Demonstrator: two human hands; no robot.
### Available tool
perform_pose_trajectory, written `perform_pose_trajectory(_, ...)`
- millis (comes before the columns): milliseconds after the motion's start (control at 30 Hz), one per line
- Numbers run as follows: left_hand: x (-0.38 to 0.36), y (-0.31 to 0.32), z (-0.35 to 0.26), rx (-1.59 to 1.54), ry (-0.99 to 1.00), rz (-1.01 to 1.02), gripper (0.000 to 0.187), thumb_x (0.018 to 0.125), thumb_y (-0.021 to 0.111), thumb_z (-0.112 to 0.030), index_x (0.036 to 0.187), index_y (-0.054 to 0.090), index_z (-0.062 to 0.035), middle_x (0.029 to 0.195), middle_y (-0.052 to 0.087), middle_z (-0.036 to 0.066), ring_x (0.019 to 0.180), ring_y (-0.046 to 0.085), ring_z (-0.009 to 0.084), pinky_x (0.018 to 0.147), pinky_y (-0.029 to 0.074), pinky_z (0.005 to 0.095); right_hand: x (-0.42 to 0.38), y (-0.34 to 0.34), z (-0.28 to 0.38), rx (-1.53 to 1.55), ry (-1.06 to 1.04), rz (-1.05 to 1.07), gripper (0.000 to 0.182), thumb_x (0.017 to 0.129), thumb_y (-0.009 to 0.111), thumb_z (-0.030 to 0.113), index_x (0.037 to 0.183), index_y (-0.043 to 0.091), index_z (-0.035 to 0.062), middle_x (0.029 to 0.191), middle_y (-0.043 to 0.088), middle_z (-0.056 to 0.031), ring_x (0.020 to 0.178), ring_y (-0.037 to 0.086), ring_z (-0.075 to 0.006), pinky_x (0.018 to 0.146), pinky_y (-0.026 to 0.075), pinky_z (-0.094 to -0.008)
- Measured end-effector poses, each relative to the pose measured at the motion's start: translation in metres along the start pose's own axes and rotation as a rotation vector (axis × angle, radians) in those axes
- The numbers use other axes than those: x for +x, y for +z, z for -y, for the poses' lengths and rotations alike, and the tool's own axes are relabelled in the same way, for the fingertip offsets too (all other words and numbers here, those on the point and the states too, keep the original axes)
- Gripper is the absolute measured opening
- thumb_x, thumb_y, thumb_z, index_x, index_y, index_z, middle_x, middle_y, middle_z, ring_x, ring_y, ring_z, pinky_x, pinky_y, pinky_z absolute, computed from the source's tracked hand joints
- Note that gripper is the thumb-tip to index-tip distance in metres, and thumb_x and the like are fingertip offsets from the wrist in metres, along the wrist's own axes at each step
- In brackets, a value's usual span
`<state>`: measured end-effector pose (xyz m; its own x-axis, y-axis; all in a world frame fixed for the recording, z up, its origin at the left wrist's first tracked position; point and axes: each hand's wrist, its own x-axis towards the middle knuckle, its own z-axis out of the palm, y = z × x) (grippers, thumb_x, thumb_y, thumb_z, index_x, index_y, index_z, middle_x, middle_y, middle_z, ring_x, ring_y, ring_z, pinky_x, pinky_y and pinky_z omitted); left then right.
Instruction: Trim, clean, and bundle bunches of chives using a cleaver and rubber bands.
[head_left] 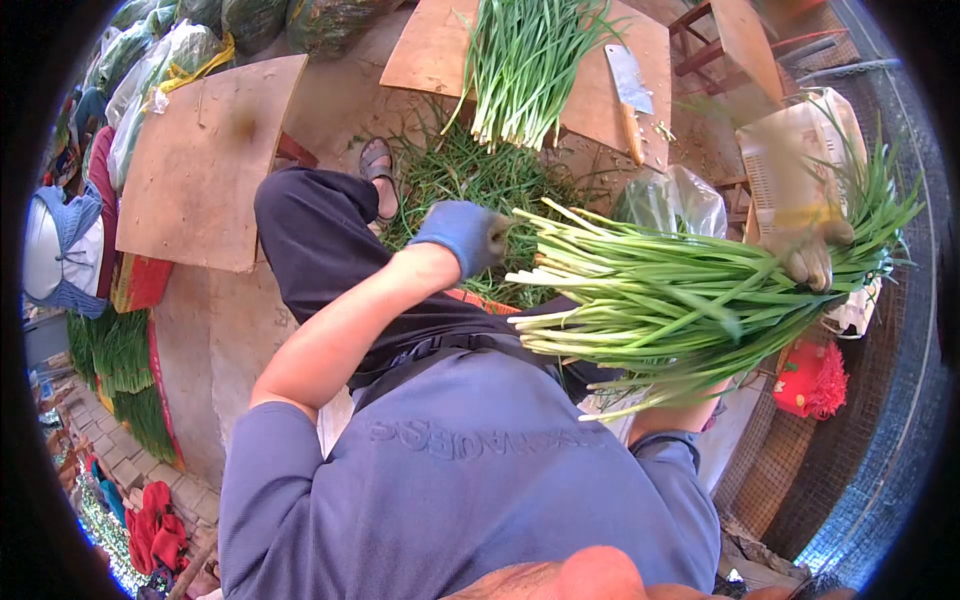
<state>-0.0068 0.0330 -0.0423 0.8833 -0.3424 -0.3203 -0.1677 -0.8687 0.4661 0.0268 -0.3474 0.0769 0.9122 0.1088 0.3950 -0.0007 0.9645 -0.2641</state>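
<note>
Two gloved hands grip the chive bundle (680, 290): left hand (462, 236) at cut ends, right hand (808, 255) midway.

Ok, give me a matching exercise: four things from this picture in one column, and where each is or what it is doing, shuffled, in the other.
Things:
1. left hand
2. right hand
3. cleaver
4. cut scraps

Places or states:
A. lying flat on the board beside a pile of greens
B. in a tan glove, gripping the leafy part of the bundle
C. strewn on the ground between the boards
D. in a blue glove, at the bundle's pale stem ends

Pairs: 1-D, 2-B, 3-A, 4-C
</note>
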Motion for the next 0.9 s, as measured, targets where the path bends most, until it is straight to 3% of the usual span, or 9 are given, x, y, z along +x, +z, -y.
perform_pose_trajectory(100, 0.0, 0.009, 0.041, 0.256, -0.063, 0.372, 0.031, 0.085, 0.06, -0.038, 0.098, 0.073, -0.013, 0.091, 0.07, 0.017, 0.086, 0.068, 0.037, 0.077, 0.054, 0.046, 0.001, 0.003, 0.003, -0.001, 0.001, 0.002, 0.058, 0.089, 0.063, 0.039, 0.136, 0.05, 0.0079, 0.09, 0.055, 0.0001, 0.089, 0.052, -0.0153, 0.087, 0.037, -0.0338)
perform_pose_trajectory(200, -0.015, -0.006, 0.041, 0.147, -0.125, 0.307, 0.031, 0.088, 0.057, -0.035, 0.098, 0.073, -0.011, 0.093, 0.071, 0.018, 0.09, 0.069, 0.0361, 0.08, 0.054, 0.0466, 0.001, 0.004, 0.004, -0.001, 0.002, 0.0, 0.058, 0.089, 0.063, 0.039, 0.136, 0.05, 0.0078, 0.089, 0.054, 0.0003, 0.088, 0.052, -0.015, 0.086, 0.037, -0.0335)
perform_pose_trajectory(333, -0.011, 0.016, 0.075, 0.354, -0.194, 0.378, 0.031, 0.091, 0.053, -0.035, 0.097, 0.072, -0.0109, 0.093, 0.07, 0.018, 0.088, 0.067, 0.0381, 0.079, 0.053, 0.0463, 0.003, 0.006, 0.002, 0.002, 0.013, 0.004, 0.059, 0.089, 0.064, 0.039, 0.136, 0.05, 0.0076, 0.088, 0.054, 0.0005, 0.087, 0.052, -0.0147, 0.086, 0.037, -0.0332)
perform_pose_trajectory(433, -0.018, 0.001, 0.082, 0.162, -0.129, 0.194, 0.034, 0.092, 0.053, -0.037, 0.094, 0.069, -0.0072, 0.091, 0.069, 0.018, 0.09, 0.066, 0.0398, 0.077, 0.052, 0.0463, 0.005, 0.006, -0.004, 0.025, 0.021, 0.016, 0.059, 0.088, 0.064, 0.039, 0.136, 0.05, 0.0075, 0.086, 0.054, 0.0007, 0.086, 0.052, -0.0145, 0.085, 0.037, -0.0329)
perform_pose_trajectory(500, -0.017, -0.016, 0.058, -0.135, 0.06, -0.298, 0.024, 0.093, 0.058, -0.026, 0.091, 0.068, -0.0049, 0.087, 0.067, 0.017, 0.082, 0.064, 0.0368, 0.072, 0.05, 0.0416, 0.009, 0.001, -0.015, 0.051, 0.025, 0.026, 0.059, 0.088, 0.064, 0.039, 0.136, 0.05, 0.0074, 0.086, 0.054, 0.0009, 0.085, 0.052, -0.0144, 0.084, 0.037, -0.0327)
perform_pose_trajectory(567, -0.028, -0.046, 0.006, -0.39, 0.216, -0.585, 0.015, 0.09, 0.062, -0.019, 0.095, 0.069, -0.0062, 0.083, 0.068, 0.013, 0.08, 0.065, 0.0333, 0.073, 0.05, 0.0412, 0.01, 0.001, -0.023, 0.061, 0.028, 0.045, 0.059, 0.088, 0.064, 0.039, 0.136, 0.05, 0.0074, 0.085, 0.054, 0.001, 0.085, 0.052, -0.0142, 0.084, 0.037, -0.0325)
perform_pose_trajectory(667, -0.046, -0.066, -0.044, -0.473, 0.45, -0.41, 0.014, 0.09, 0.063, -0.014, 0.098, 0.071, -0.0054, 0.085, 0.068, 0.013, 0.081, 0.064, 0.031, 0.076, 0.05, 0.039, 0.011, 0.001, -0.031, 0.071, 0.013, 0.06, 0.06, 0.088, 0.065, 0.039, 0.136, 0.05, 0.0072, 0.084, 0.054, 0.0012, 0.084, 0.051, -0.014, 0.083, 0.038, -0.0322)
perform_pose_trajectory(733, -0.048, -0.07, -0.074, -0.283, 0.69, -0.464, 0.022, 0.091, 0.064, -0.021, 0.105, 0.069, -0.0049, 0.102, 0.067, 0.016, 0.095, 0.062, 0.0344, 0.085, 0.048, 0.0412, 0.01, -0.002, -0.042, 0.056, 0.003, 0.044, 0.06, 0.088, 0.065, 0.039, 0.136, 0.05, 0.0072, 0.083, 0.054, 0.0013, 0.084, 0.051, -0.0138, 0.083, 0.038, -0.032)
perform_pose_trajectory(900, -0.019, -0.063, -0.098, -0.058, 0.528, -0.496, 0.05, 0.092, 0.061, -0.04, 0.12, 0.06, 0.0017, 0.109, 0.064, 0.021, 0.1, 0.06, 0.0373, 0.09, 0.046, 0.0444, 0.013, -0.008, -0.073, -0.119, -0.033, -0.074, 0.06, 0.091, 0.06, 0.04, 0.138, 0.048, 0.0051, 0.091, 0.061, -0.0022, 0.094, 0.057, -0.0183, 0.09, 0.042, -0.0379)
